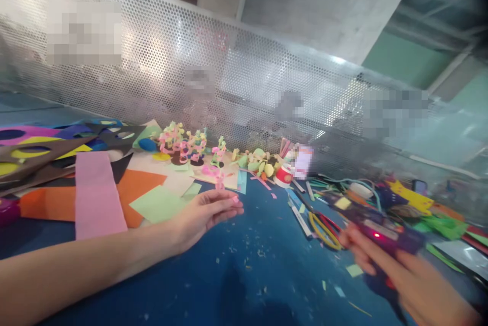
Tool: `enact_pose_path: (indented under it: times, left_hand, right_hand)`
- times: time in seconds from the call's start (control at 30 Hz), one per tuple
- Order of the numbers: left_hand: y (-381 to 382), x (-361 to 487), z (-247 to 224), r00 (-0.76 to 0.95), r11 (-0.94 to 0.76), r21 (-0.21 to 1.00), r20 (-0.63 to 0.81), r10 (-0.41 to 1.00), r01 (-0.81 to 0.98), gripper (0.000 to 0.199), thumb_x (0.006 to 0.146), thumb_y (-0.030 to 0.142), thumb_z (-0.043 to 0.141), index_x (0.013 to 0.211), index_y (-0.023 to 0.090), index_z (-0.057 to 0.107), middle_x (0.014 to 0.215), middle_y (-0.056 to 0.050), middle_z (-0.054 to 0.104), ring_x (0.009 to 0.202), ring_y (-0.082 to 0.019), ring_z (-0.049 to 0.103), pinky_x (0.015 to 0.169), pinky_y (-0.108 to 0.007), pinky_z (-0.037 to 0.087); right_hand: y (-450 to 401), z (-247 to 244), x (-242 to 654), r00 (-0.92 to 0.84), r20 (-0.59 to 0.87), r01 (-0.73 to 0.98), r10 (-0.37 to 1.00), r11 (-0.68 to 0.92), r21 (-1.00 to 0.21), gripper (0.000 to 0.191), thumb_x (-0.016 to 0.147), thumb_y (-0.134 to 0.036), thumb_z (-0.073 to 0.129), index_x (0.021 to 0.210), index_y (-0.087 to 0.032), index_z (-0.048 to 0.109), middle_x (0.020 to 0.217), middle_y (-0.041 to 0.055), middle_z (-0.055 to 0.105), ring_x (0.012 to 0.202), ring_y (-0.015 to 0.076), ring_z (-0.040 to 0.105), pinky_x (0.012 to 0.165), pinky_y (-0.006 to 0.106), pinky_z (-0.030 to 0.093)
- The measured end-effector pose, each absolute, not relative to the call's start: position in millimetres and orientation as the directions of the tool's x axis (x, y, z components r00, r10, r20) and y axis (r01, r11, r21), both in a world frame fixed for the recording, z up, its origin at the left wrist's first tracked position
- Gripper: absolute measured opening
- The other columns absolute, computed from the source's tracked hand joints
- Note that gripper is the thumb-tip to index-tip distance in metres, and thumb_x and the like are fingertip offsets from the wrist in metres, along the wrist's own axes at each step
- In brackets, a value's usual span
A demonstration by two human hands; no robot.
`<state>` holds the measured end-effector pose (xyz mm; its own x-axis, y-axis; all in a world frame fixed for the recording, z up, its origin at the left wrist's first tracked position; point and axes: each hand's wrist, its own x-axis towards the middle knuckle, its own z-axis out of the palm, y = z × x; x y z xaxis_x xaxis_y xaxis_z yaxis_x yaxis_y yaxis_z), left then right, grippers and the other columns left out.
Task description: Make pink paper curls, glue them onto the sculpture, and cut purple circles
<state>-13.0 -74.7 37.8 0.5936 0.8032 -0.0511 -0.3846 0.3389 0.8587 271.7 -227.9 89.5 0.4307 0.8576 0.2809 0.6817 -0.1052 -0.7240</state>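
Observation:
My left hand (pixel 208 211) reaches in over the blue table, its fingers pinched together on a small pink paper piece (pixel 235 199). At the right, my right hand (pixel 404 275) is wrapped round a dark purple hot glue gun (pixel 385 232) with a lit red light; both are smeared by motion. Just behind my left hand stands a pink paper figure (pixel 218 176). Several more pink and yellow-green paper figures (pixel 190 145) stand farther back on dark round bases. Scissors (pixel 324 229) with yellow and red handles lie left of the glue gun.
Sheets of pink paper (pixel 97 194), orange paper (pixel 141 194) and pale green paper (pixel 160 201) overlap at the left. A red and white cup (pixel 283 176) stands at the back near a phone (pixel 304 160). A perforated metal screen (pixel 251 77) borders the table. Paper scraps (pixel 354 270) dot the surface.

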Motion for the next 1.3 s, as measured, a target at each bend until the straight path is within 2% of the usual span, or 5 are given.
enact_pose_path:
  times: [0.1, 0.2, 0.47, 0.93, 1.3]
  left_hand:
    - [-76, -13, 40, 0.611, 0.321, 0.865, -0.020, 0.791, -0.386, 0.022, 0.073, 0.022, 0.070, 0.092, 0.014, 0.063, 0.097, -0.008, 0.069, 0.096, -0.019, 0.064, 0.089, -0.022, 0.047]
    - [-79, -13, 41, 0.618, 0.299, 0.872, 0.005, 0.786, -0.387, 0.020, 0.074, 0.024, 0.069, 0.091, 0.014, 0.063, 0.097, -0.007, 0.069, 0.097, -0.019, 0.064, 0.090, -0.023, 0.047]
    - [-81, -12, 42, 0.622, 0.294, 0.864, 0.027, 0.783, -0.408, 0.020, 0.073, 0.023, 0.070, 0.091, 0.014, 0.064, 0.092, -0.005, 0.069, 0.091, -0.017, 0.065, 0.090, -0.025, 0.047]
    - [-84, -12, 45, 0.612, 0.278, 0.867, 0.038, 0.790, -0.413, 0.018, 0.073, 0.021, 0.070, 0.089, 0.016, 0.065, 0.087, -0.002, 0.069, 0.084, -0.012, 0.065, 0.086, -0.022, 0.047]
    - [-86, -13, 46, 0.605, 0.265, 0.864, 0.057, 0.794, -0.429, 0.017, 0.072, 0.022, 0.071, 0.088, 0.016, 0.066, 0.085, -0.001, 0.069, 0.083, -0.012, 0.065, 0.088, -0.025, 0.047]
  right_hand:
    - [-219, 92, 219, 0.194, 0.086, 0.692, 0.977, -0.074, -0.718, 0.042, 0.085, -0.055, 0.037, 0.084, -0.021, 0.061, 0.063, 0.0015, 0.057, 0.057, 0.0140, 0.053, 0.052, 0.022, 0.045]
    - [-211, 91, 190, 0.076, 0.052, 0.737, 0.996, -0.021, -0.676, 0.038, 0.084, -0.053, 0.039, 0.082, -0.021, 0.060, 0.069, 0.0030, 0.060, 0.067, 0.0163, 0.058, 0.064, 0.024, 0.049]
    - [-212, 86, 167, 0.253, 0.184, 0.747, 0.950, -0.071, -0.660, 0.040, 0.077, -0.057, 0.045, 0.061, -0.022, 0.058, 0.065, 0.0020, 0.063, 0.064, 0.0166, 0.058, 0.065, 0.025, 0.049]
    - [-209, 88, 165, 0.196, 0.210, 0.850, 0.958, -0.059, -0.523, 0.050, 0.079, -0.062, 0.039, 0.053, -0.022, 0.055, 0.051, 0.0014, 0.058, 0.046, 0.0154, 0.053, 0.044, 0.024, 0.043]
    - [-210, 92, 164, 0.185, 0.247, 0.875, 0.951, -0.045, -0.482, 0.050, 0.079, -0.062, 0.039, 0.053, -0.022, 0.053, 0.051, 0.0020, 0.058, 0.048, 0.0167, 0.056, 0.045, 0.025, 0.045]
